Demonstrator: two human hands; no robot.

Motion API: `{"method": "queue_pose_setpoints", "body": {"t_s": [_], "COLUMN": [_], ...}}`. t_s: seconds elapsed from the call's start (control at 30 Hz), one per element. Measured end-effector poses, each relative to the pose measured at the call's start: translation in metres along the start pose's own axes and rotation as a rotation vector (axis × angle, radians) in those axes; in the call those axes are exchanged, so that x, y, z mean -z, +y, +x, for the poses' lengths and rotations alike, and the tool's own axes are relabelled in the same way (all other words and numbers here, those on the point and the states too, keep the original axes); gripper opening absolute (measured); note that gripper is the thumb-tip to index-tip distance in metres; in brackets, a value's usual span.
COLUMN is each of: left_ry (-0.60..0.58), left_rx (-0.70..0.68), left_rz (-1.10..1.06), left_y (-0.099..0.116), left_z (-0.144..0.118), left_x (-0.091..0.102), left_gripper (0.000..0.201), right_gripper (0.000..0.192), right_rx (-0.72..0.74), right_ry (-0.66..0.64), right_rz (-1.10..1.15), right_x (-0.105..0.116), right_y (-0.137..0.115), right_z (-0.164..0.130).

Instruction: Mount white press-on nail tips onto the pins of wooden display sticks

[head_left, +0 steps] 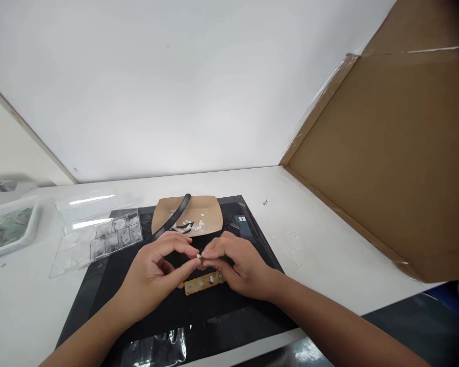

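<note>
My left hand and my right hand meet over the black mat. Thumb and forefinger of each pinch a tiny whitish piece, too small to name. Just below my fingers lies a yellow strip with several small round pale spots along it; its right end is partly hidden by my right hand. Beyond my hands sits a tan paper tray holding small white bits and dark scraps. A curved black strip rests across the tray's left side.
On the left stand a clear compartment box with its lid up and a white bin of bagged items. Small clear pieces and a little metallic bit lie on the white table at right. A cardboard panel rises at the right edge.
</note>
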State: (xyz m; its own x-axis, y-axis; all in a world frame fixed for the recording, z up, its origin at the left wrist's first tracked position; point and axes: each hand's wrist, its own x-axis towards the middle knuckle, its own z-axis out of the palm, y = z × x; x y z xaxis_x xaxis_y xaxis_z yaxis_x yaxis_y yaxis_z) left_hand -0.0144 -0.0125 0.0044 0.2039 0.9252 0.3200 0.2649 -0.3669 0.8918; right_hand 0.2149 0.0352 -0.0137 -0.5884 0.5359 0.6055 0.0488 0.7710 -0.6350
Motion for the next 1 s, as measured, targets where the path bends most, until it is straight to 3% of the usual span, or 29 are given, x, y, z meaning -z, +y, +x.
{"method": "queue_pose_setpoints", "body": {"t_s": [0.4, 0.77, 1.0], "left_ry": [0.053, 0.106, 0.084], "left_rx": [0.032, -0.169, -0.048], "left_rz": [-0.006, 0.098, 0.058], "left_y": [0.004, 0.003, 0.001], "left_z": [-0.007, -0.006, -0.009], "left_x": [-0.007, -0.010, -0.012], "left_gripper": [0.010, 0.015, 0.011], "right_gripper": [0.012, 0.012, 0.014], "right_rx": [0.150, 0.192, 0.259], "right_ry": [0.023, 0.016, 0.066], "right_rz": [-0.148, -0.211, -0.245], "right_x": [0.001, 0.001, -0.003], "right_y": [0.004, 0.005, 0.004], "right_z": [-0.001, -0.001, 0.001]}}
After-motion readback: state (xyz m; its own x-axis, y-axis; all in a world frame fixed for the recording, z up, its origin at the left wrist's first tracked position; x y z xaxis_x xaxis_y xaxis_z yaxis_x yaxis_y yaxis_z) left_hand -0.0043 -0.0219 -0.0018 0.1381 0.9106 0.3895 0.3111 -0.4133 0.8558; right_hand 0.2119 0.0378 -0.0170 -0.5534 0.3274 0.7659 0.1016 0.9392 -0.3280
